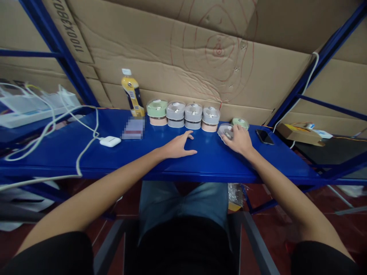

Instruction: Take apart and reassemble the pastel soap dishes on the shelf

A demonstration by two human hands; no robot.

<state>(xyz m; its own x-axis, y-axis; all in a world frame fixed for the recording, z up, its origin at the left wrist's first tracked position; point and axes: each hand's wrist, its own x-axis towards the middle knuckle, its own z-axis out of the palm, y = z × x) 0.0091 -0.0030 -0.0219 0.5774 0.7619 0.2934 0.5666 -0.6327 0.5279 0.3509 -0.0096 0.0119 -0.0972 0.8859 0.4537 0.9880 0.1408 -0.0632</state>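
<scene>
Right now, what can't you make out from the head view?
All in the head view:
- Far side of the clear-lidded container: covered by the right hand.
- Lower part of the green container: behind that hand.
- Print on the flat packet: pixelated.
- Small print on the bottle: too small.
- Top of the clear bag: hidden by the table edge.

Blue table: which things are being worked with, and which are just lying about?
In use:
- grey clear-lidded tub, in the right hand
- pastel rounded tubs, stacked in pairs
- pale green tub, beside that hand

Lying about:
- yellow plastic bottle
- small white case
- dark rectangular phone
</scene>
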